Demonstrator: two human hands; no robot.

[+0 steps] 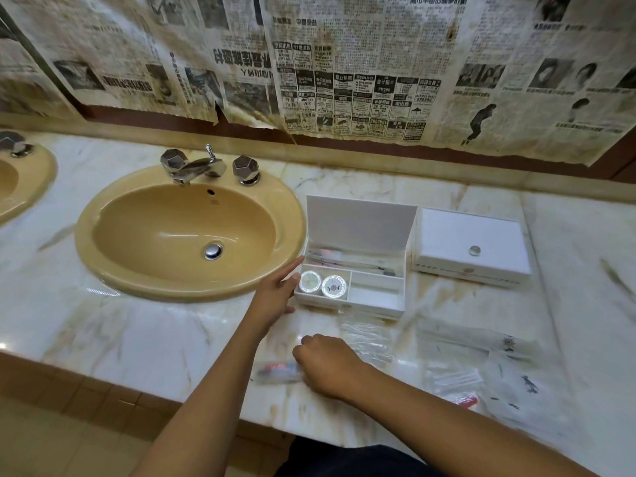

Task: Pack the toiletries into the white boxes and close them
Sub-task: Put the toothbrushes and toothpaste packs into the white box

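Curling its fingers over a crinkly clear sachet (278, 371) on the veined marble counter (137, 339), the right hand (327, 366) grips it. Farther back, the left hand (275, 294), fingers straight, presses the open white box (358, 266) holding two round foil-lidded tubs (321, 284). Beside it sits the closed white box (471, 247).

Two white boxes (354, 266), two round tins (310, 281)

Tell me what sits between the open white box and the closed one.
Nothing: in the head view, only a narrow strip of bare marble counter separates the open white box from the closed white box; they stand side by side, apart.
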